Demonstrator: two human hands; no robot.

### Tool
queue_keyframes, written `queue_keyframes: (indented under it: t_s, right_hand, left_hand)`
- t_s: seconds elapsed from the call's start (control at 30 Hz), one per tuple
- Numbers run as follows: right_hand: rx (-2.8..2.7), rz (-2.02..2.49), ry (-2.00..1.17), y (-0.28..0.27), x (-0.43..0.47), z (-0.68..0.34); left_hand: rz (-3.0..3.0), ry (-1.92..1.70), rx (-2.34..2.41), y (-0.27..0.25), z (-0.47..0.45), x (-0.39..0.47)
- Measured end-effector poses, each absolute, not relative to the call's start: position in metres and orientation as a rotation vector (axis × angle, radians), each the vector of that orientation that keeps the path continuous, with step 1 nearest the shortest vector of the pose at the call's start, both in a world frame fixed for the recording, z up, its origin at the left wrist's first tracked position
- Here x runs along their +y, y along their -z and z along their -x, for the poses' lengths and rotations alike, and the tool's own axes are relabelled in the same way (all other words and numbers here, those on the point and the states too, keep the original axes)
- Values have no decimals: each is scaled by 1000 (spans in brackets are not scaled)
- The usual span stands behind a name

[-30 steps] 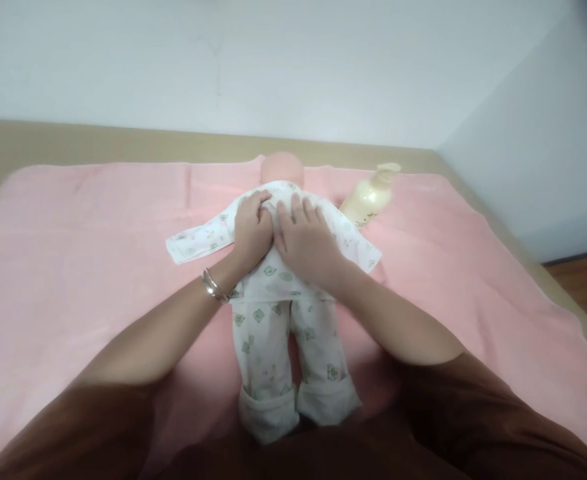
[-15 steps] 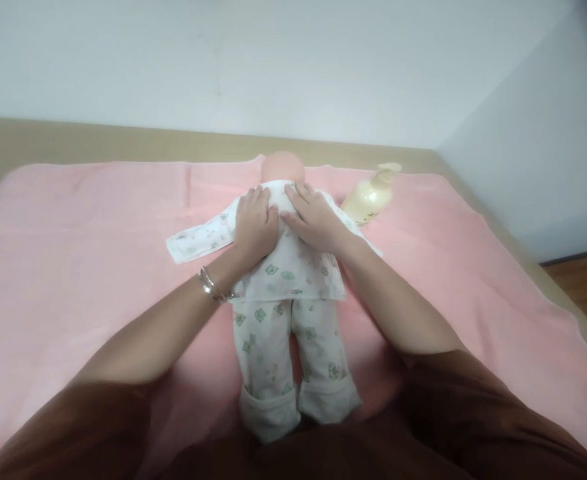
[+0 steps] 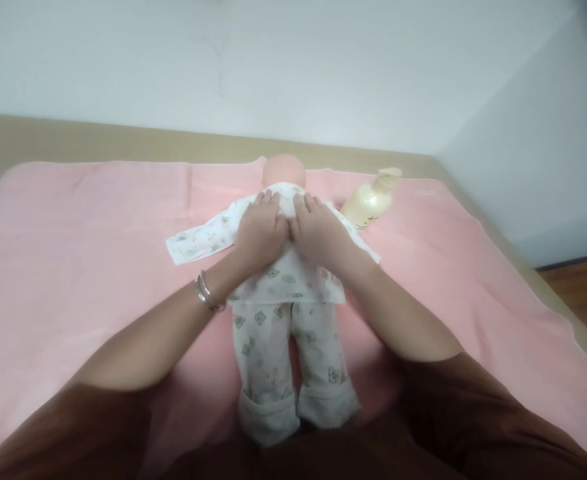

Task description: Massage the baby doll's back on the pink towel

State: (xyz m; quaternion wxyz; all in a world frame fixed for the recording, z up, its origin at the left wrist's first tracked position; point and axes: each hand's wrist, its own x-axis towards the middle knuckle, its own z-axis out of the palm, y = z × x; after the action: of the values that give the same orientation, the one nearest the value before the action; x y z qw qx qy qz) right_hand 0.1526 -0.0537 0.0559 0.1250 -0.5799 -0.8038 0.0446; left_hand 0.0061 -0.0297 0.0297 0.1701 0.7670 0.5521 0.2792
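Note:
A baby doll (image 3: 287,280) in white printed pyjamas lies lengthwise before me, its smooth, bald head at the far end and no face showing. Flat on its upper torso rests my left hand (image 3: 262,228), fingers stretched towards the head; a silver bangle circles that wrist. Beside it my right hand (image 3: 319,230) lies on the same shirt, also with fingers extended. The two thumbs nearly meet at the middle of the torso. One flat sleeve (image 3: 201,239) spreads out to the left. The other sleeve is partly hidden by my right arm.
A pale yellow pump bottle (image 3: 369,205) lies tilted on the pink blanket (image 3: 98,267), just right of the doll's shoulder. Beneath the blanket is a tan surface (image 3: 138,139) that meets a white wall (image 3: 273,73). Wooden flooring (image 3: 583,283) shows at the right.
My hands have drawn closer together on the doll's torso, the right one shifting slightly nearer to me. Their fingers are less spread. The doll and bottle stay in place.

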Motion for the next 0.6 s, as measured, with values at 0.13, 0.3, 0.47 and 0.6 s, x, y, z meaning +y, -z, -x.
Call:
queue_keyframes:
  t_s: [0.13,0.3,0.47,0.6]
  right_hand:
    - [-2468,1623,-62,-62,-86,-141]
    - [-2387,1670,-263,-59,-59,-148]
    - [-2217,1759,-352,-52,-23,-156]
    - [-2260,1752,-275,-54,-28,-154]
  left_hand:
    - [-2035,-731,1644,-34,10,-4]
    - [-2165,-815,1641,-23,10,-5]
    - [-2257,-910,1674,-17,-10,-38]
    - [-2281,-786,1613,-31,-16,-55]
